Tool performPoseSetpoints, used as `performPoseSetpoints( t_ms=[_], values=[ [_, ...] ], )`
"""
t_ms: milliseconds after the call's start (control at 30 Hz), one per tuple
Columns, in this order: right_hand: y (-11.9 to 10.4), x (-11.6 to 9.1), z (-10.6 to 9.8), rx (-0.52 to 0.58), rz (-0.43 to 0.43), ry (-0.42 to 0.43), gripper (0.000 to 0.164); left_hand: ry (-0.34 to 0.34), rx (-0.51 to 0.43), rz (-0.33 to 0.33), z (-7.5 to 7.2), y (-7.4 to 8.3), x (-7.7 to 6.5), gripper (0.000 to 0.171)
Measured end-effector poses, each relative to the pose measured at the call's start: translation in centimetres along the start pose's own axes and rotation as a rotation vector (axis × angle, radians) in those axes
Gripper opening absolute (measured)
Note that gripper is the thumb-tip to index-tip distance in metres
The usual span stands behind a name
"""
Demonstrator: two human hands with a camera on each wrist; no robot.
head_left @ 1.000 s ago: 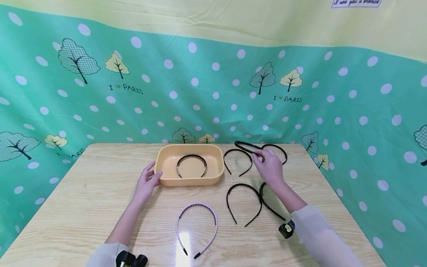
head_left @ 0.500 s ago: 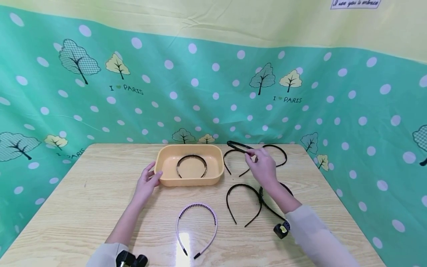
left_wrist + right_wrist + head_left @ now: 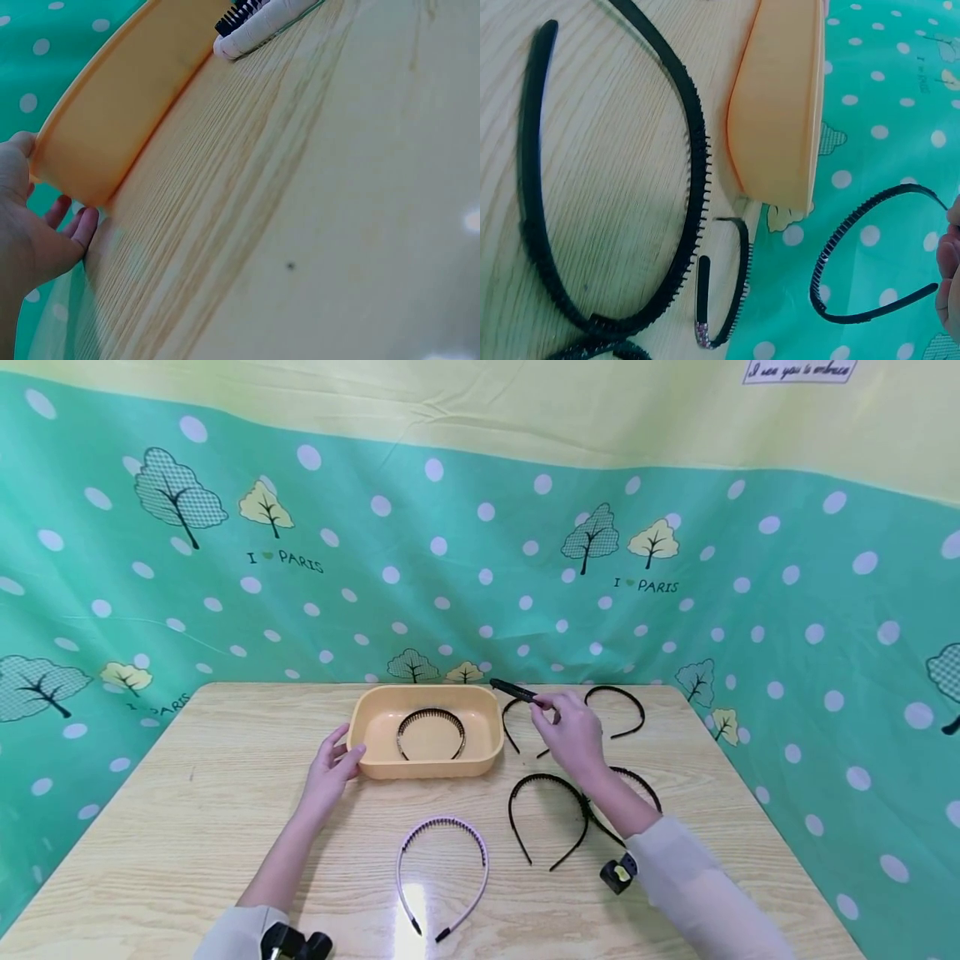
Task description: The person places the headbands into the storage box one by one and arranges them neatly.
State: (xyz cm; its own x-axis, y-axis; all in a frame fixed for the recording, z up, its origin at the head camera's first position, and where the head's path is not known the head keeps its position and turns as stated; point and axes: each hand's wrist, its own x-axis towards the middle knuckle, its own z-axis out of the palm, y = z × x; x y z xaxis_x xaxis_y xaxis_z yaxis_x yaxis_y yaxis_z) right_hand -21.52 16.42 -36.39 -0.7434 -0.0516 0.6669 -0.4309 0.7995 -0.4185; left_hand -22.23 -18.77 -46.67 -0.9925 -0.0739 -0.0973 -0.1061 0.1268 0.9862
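Observation:
An orange plastic box (image 3: 427, 769) sits at the back of the table with a black toothed headband (image 3: 431, 711) inside. My left hand (image 3: 330, 768) holds the box's left end, thumb over the rim and fingers outside. My right hand (image 3: 573, 735) pinches one end of another black headband (image 3: 513, 691), raised just right of the box. The right wrist view shows that headband's whole toothed loop (image 3: 817, 281) against the curtain, its other end free.
A lilac headband (image 3: 444, 820) lies in front of the box. To its right are two black headbands, one (image 3: 546, 777) overlapping another (image 3: 651, 789) partly under my right forearm. Behind my right hand lie two more, one partly covered (image 3: 506, 718) and one at the back right (image 3: 639, 706).
My right hand has moved left toward the box, carrying the black headband, which now appears edge-on in the head view. The left hand and the box have stayed put.

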Motion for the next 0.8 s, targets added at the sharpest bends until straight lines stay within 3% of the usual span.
performPoseSetpoints(
  t_ms=[500, 800],
  values=[
    [-1.5, 0.4, 1.3, 0.015, -0.008, -0.005, 0.015, 0.006, 0.014, 0.028, -0.1, -0.1, 0.0, 0.066],
    [-2.7, 0.5, 2.2, 0.044, -0.003, -0.028, 0.012, 0.002, 0.007, 0.011, 0.0, -0.1, 0.0, 0.067]
  ],
)
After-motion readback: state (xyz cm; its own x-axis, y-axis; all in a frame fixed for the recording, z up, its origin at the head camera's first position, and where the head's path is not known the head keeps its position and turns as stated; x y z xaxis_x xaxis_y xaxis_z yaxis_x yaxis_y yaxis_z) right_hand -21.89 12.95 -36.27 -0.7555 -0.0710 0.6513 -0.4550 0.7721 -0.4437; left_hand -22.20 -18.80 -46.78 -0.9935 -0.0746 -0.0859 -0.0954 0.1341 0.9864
